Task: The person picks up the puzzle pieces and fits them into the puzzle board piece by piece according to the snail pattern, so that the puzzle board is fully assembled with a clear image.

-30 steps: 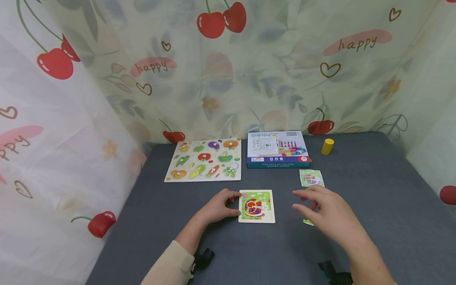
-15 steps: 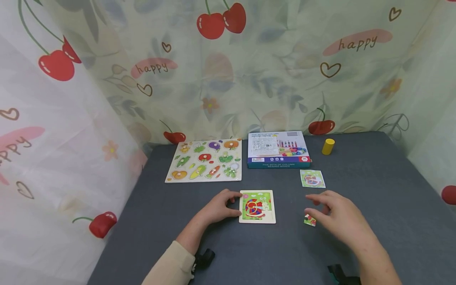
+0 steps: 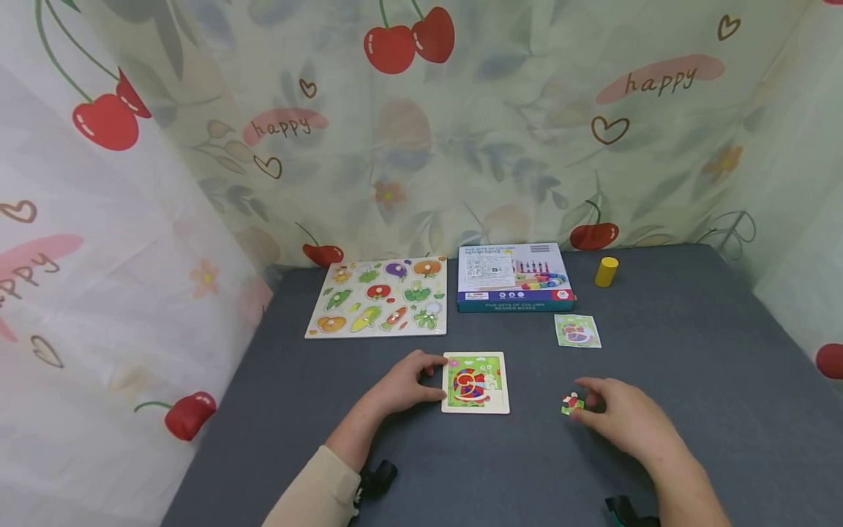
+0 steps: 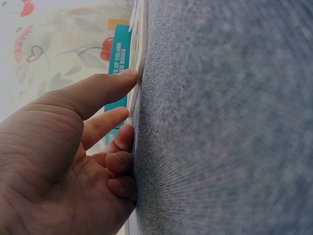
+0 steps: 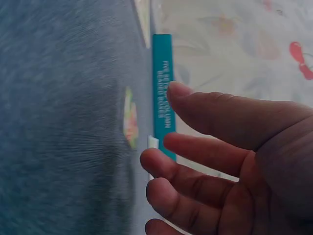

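In the head view, a wooden puzzle board (image 3: 502,401) with a snail picture lies flat on the dark tabletop. My left hand (image 3: 407,383) is at its left side, thumb and index fingertips touching the edge; the left wrist view shows the other fingers bent against the table. To the right, small jigsaw pieces (image 3: 571,404) in green, red and white lie on the cloth, partly overlapped by my right thumb. My right hand (image 3: 624,419) hovers beside them, thumb and index finger spread apart; in the right wrist view nothing is between its fingers.
A picture card (image 3: 578,331) with the snail lies behind the right hand. Farther back are a vegetable puzzle board (image 3: 349,294), a flat box (image 3: 515,305) marked for beads and a yellow cylinder (image 3: 606,271). A patterned curtain (image 3: 461,146) hangs behind the table.
My right hand has moved right and toward the table's near side, down to the jigsaw pieces, uncovering the picture card. The left hand stays at the board's edge.
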Demonstrator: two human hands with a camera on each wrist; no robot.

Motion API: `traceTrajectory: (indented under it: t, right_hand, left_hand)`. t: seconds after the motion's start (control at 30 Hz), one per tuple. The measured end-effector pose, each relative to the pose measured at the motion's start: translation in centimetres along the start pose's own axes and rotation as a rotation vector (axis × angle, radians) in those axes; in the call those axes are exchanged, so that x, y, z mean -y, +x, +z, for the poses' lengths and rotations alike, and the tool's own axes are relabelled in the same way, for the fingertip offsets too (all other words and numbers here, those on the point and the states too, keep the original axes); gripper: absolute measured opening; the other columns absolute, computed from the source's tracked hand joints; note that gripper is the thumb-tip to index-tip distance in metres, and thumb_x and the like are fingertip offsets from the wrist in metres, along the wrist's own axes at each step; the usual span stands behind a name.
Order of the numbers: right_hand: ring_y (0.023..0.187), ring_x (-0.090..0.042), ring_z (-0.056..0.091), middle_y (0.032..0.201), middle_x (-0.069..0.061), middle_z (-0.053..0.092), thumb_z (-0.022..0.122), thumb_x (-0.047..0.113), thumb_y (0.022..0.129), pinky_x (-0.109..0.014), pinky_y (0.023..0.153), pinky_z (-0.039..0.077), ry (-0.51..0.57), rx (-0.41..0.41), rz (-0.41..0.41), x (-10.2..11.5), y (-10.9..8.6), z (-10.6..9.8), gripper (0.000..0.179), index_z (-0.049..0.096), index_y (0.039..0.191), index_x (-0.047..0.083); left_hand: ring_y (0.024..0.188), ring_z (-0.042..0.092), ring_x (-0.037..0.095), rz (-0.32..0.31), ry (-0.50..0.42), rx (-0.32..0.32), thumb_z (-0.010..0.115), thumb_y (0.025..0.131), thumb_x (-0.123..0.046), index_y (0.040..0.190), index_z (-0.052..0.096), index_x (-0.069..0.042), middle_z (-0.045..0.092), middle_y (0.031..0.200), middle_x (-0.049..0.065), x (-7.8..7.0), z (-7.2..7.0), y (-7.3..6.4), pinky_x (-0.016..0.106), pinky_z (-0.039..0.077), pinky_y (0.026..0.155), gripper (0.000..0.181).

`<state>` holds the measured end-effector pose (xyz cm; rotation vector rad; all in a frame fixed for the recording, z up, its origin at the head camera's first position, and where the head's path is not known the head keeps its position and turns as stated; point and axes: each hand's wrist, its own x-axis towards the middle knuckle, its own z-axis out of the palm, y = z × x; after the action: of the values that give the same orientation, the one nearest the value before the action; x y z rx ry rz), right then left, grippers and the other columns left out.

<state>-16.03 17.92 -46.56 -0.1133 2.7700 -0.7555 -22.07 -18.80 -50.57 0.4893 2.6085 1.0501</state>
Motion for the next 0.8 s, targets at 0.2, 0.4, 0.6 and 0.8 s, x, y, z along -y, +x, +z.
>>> traceTrajectory:
  t: [0.2, 0.4, 0.6, 0.8]
  right_hand:
    - [0.083, -0.021, 0.052, 0.093, -0.004, 0.055, 0.083, 0.034, 0.086, -0.041, 0.070, 0.043, -0.013, 0.027, 0.032, -0.5, 0.8, 1.0, 0.066, 0.061, 0.137, -0.001]
    - [0.083, -0.023, 0.052, 0.091, -0.005, 0.056, 0.084, 0.028, 0.086, -0.043, 0.070, 0.046, -0.051, 0.019, 0.066, -0.3, 1.1, 1.3, 0.053, 0.069, 0.131, 0.004]
    - [0.084, -0.023, 0.054, 0.093, -0.005, 0.059, 0.085, 0.029, 0.086, -0.045, 0.072, 0.048, -0.050, 0.018, 0.085, -0.3, 1.2, 1.2, 0.049, 0.073, 0.128, 0.007]
    - [0.084, -0.021, 0.055, 0.093, -0.003, 0.061, 0.085, 0.030, 0.085, -0.044, 0.072, 0.048, -0.032, 0.011, 0.065, -0.7, 1.1, 1.2, 0.048, 0.074, 0.126, 0.008]
  left_hand:
    - [0.091, 0.049, 0.022, -0.004, -0.001, -0.005, 0.083, 0.089, -0.027, 0.140, 0.064, -0.015, 0.050, 0.103, 0.004, 0.0, 0.0, 0.0, 0.038, 0.039, 0.075, 0.056]
    - [0.089, 0.048, 0.021, 0.006, -0.001, -0.007, 0.083, 0.088, -0.027, 0.141, 0.063, -0.014, 0.050, 0.102, 0.004, 0.1, 0.0, 0.1, 0.037, 0.039, 0.074, 0.057]
    - [0.089, 0.048, 0.020, -0.001, 0.001, -0.009, 0.083, 0.088, -0.027, 0.140, 0.064, -0.015, 0.050, 0.102, 0.004, 0.1, 0.0, 0.0, 0.037, 0.039, 0.074, 0.056]
    - [0.090, 0.048, 0.020, -0.015, -0.001, -0.006, 0.083, 0.089, -0.027, 0.140, 0.064, -0.018, 0.050, 0.103, 0.003, 0.1, 0.1, 0.0, 0.037, 0.039, 0.076, 0.055]
